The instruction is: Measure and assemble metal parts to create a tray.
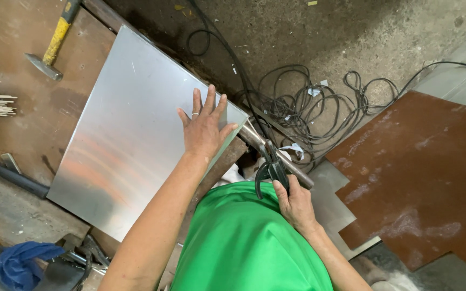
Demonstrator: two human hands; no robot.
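Shiny steel sheet point(130, 134), faint orange reflections.
Left hand point(205, 128) flat on it, fingers spread; right hand point(296, 202) grasping black clamp point(271, 164).

Left hand point(205, 125) flat on steel sheet point(130, 134), right hand point(296, 202) around black clamp point(271, 164).

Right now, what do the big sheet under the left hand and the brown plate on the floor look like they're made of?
Sheet: bare metal, probably steel or aluminium, brushed and faintly reflective. Brown plate: likely steel, dull, rust-coloured with pale dusty patches.
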